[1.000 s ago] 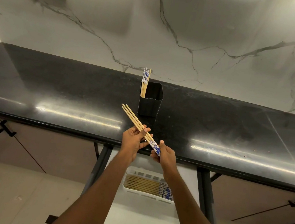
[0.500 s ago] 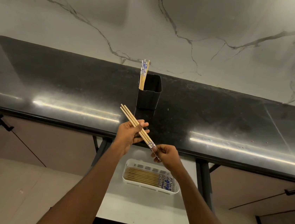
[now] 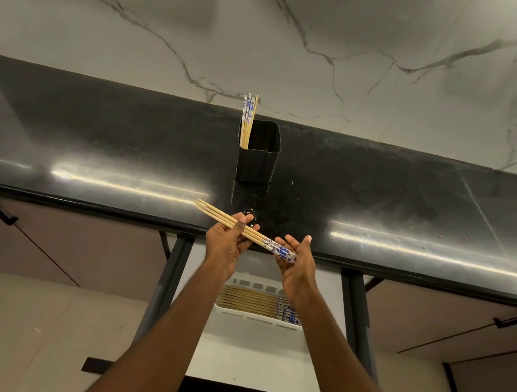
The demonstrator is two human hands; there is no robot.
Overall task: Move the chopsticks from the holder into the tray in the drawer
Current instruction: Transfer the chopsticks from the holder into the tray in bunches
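Both hands hold a bundle of chopsticks point(image 3: 243, 230): left hand point(image 3: 227, 244) pinched shut, right hand point(image 3: 296, 263) now opened under the blue ends. The tray point(image 3: 256, 318) is right below, so lowering is judged next.

The right hand point(image 3: 295, 262), closed on the chopsticks point(image 3: 244, 230) before, now lies open-palmed under their patterned ends.
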